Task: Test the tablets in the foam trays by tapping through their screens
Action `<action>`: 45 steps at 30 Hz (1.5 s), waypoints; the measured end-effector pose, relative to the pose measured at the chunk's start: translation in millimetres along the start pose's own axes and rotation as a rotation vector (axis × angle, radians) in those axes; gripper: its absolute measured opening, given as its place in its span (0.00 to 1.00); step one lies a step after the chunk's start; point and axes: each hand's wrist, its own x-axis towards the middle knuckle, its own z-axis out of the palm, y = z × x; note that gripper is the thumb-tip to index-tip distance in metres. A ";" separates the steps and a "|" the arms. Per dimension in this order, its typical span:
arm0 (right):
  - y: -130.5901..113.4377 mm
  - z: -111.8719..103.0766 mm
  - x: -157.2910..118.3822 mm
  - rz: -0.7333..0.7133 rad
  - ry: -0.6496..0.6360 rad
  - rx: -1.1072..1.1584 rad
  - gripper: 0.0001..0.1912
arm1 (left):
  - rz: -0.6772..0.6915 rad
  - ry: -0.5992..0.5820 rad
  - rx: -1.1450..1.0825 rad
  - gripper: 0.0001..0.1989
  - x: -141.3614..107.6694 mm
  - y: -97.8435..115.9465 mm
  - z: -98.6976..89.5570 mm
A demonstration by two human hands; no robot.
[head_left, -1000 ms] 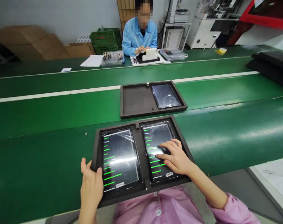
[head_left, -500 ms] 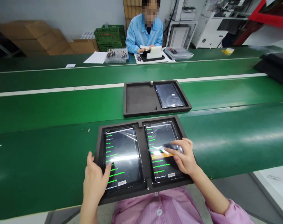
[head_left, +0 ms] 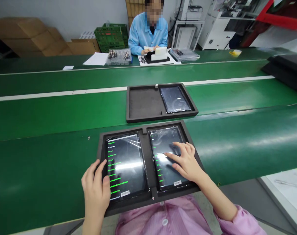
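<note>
Two lit tablets lie in a black foam tray at the near edge of the green bench. The left tablet shows a list in green and white text. On the right tablet a green list sits close to the screen's left side, partly covered by glare. My left hand rests at the tray's left rim, fingers apart, the fingertips by the left tablet's edge. Over the right tablet is my right hand, fingers spread, its index fingertip at the screen; firm contact cannot be made out.
Beyond stands a second foam tray with one dark tablet in its right recess. Across the bench sits a co-worker in a blue jacket, hands at a black-and-white holder. Black foam pieces lie at the right.
The right tablet's list has changed, and its orange highlighted row is gone. My right index finger has shifted slightly left. My left thumb has drawn back from the left screen.
</note>
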 end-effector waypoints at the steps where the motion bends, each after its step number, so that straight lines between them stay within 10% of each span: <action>1: -1.0 0.1 0.2 -0.015 -0.015 -0.016 0.20 | 0.070 -0.010 0.001 0.25 -1.1 0.0 0.0; 17: 28.7 -10.7 -6.3 0.195 0.116 0.075 0.25 | 0.091 -0.051 0.056 0.25 6.4 6.4 -13.5; 22: 71.3 -23.6 40.7 0.148 0.015 0.221 0.25 | 0.038 -0.314 -0.199 0.25 77.0 11.1 -23.5; 26: 82.1 -8.8 86.9 0.115 0.032 0.176 0.24 | 0.210 -0.498 -0.153 0.26 139.4 38.4 16.8; 32: 79.7 9.7 97.3 0.051 -0.027 0.007 0.17 | 0.578 -0.435 0.083 0.29 143.5 47.9 67.4; 45: 84.4 9.0 91.3 0.090 -0.028 0.090 0.20 | 0.741 -0.317 0.047 0.27 149.3 30.9 49.4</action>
